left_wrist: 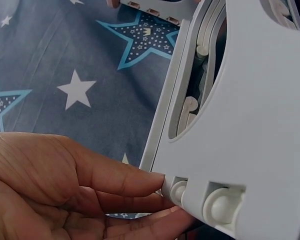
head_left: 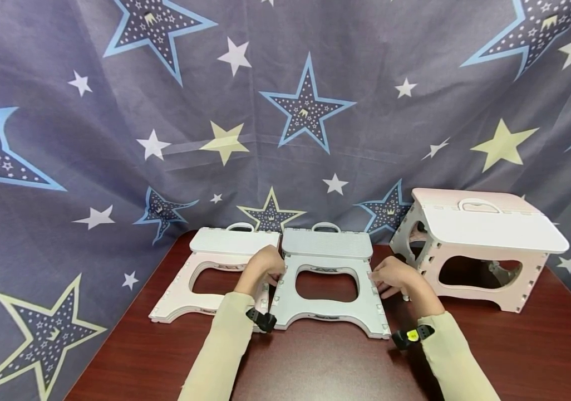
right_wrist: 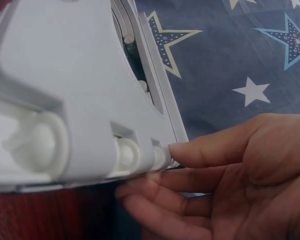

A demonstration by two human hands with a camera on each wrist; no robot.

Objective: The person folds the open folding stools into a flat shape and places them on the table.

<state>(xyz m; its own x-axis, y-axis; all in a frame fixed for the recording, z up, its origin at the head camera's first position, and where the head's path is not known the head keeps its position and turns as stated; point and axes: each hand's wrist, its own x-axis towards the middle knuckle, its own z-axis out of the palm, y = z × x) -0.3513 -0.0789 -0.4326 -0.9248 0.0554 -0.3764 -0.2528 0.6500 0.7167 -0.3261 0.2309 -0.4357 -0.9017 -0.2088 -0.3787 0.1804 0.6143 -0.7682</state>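
Left hand (head_left: 267, 263) pinches left edge of middle folded stool (head_left: 328, 245); right hand (head_left: 392, 276) pinches right edge; another folded stool (head_left: 232, 241) lies just beside; unfolded stool (head_left: 496, 225) stands right.

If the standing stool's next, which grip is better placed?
Right, likely: the right grip pinches the middle folded stool at its edge facing the standing stool; the left grip holds the opposite edge. Either must release first.

Left hand (left_wrist: 65, 185) in from left edge, thumb (left_wrist: 120, 173) above, other fingers (left_wrist: 150, 226) below, pinching lower corner of pale folding stool (left_wrist: 260, 110). Round hinge knobs (left_wrist: 224, 206) just beside the grip. Layered parts (left_wrist: 209, 27) visible through curved cutout (left_wrist: 202, 75). Notched strip (left_wrist: 162, 10) at top. Behind: star-printed grey-blue cloth (left_wrist: 35, 85).
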